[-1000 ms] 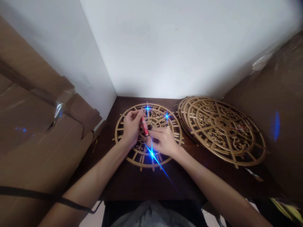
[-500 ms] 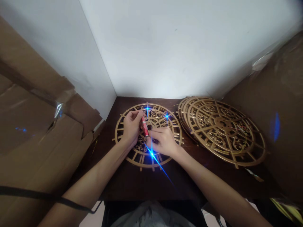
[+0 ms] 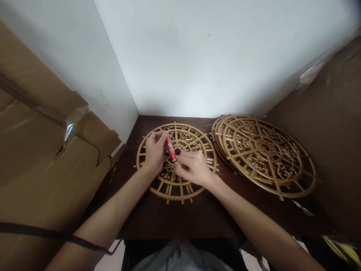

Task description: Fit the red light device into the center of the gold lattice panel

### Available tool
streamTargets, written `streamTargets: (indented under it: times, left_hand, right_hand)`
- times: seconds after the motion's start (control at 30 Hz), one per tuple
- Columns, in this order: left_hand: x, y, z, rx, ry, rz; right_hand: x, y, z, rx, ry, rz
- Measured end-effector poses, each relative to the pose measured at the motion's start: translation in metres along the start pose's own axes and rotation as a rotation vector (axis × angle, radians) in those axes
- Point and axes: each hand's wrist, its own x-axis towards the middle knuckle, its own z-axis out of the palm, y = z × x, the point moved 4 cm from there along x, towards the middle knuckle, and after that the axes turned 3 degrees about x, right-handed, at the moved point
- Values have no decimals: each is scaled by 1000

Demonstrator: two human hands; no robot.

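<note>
A pair of red batteries point(image 3: 172, 153), lined up end to end, slants above the middle of a gold openwork clock dial point(image 3: 182, 197). My left hand point(image 3: 155, 150) is closed around their upper end, thumb and fingers pinching them. At the lower end, my right hand point(image 3: 194, 167) presses its closed fingertips against the battery tip; whether a thin wire is caught there is too small to make out. The dial lies flat under both hands, with Roman numerals around its ring and scrollwork inside. My hands cover part of its centre and left side.
Several similar gold dials point(image 3: 270, 184) lie stacked at the right, with thin wires on top. Cardboard point(image 3: 50, 169) stands at the left and a brown panel point(image 3: 332, 131) at the right. A white wall point(image 3: 197, 56) rises behind the dark table point(image 3: 180, 222). A black cable point(image 3: 56, 234) crosses the lower left.
Several bright blue lights on the dial under my hands have gone out, and their reflections have vanished. My hands and the batteries have barely shifted.
</note>
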Motion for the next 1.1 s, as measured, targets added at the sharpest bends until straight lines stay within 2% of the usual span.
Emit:
streamTargets:
  times: [0.13,0.37,0.7,0.83,1.0,1.1]
  left_hand:
    - [-2,0,1,-11,2,-27]
    - [-2,2,2,-11,-15,5]
    - [-3,4,3,-26,-5,-41]
    - [-2,4,3,-42,8,-67]
    - [-2,4,2,-45,14,-71]
    - [-2,4,2,-38,27,-79]
  right_hand:
    - [0,0,-7,77,84,-1]
    - [2,-1,-29,138,375,82]
    - [-2,9,-25,237,498,211]
    - [-2,14,-21,239,425,285]
    - [0,20,-5,106,147,287]
    - [-1,24,2,15,47,283]
